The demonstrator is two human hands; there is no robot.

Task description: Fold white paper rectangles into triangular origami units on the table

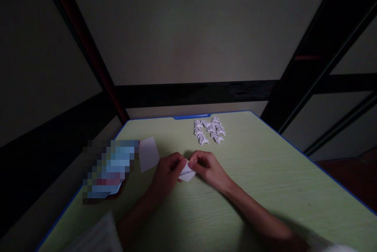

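A small folded piece of white paper with dark printed marks is held just above the table, between both hands. My left hand pinches its left side with thumb and fingers. On the other side, my right hand grips the upper right edge, thumb close to the left thumb. Part of the paper is hidden behind the fingers. Beyond the hands lie several small folded paper figures, pointed in shape, grouped in rows. Left of my left hand rests a flat sheet of white paper.
A pixelated, bright-screened device stands at the table's left edge, beside the sheet. The pale green table has a blue rim and a blue strip at its far side. A wall panel rises behind it.
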